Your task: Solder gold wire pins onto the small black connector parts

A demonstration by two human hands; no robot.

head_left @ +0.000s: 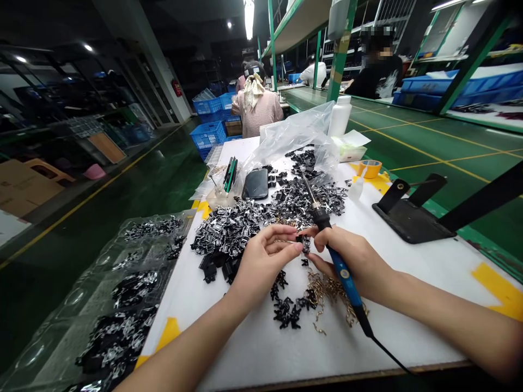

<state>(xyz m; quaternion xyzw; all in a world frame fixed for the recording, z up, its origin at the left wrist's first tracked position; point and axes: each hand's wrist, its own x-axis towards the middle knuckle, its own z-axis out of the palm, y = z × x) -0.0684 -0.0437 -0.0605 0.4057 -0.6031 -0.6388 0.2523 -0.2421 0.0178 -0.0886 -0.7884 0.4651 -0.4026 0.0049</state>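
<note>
My left hand pinches a small black and silver part between thumb and fingers. A blue soldering iron lies in my right hand, its metal tip pointing away from me and its cord running down to the front edge. The thumb and fingertips of that hand also reach the small part. Under my hands are loose small black pieces and brass-coloured curved pieces. A large heap of black and silver parts spreads behind and left of my left hand.
A phone lies beside the heap, near a cup of pens and tools. Plastic trays of parts stand at the left. On the right are a black metal stand and orange tape. A white bottle stands behind; several people sit further off.
</note>
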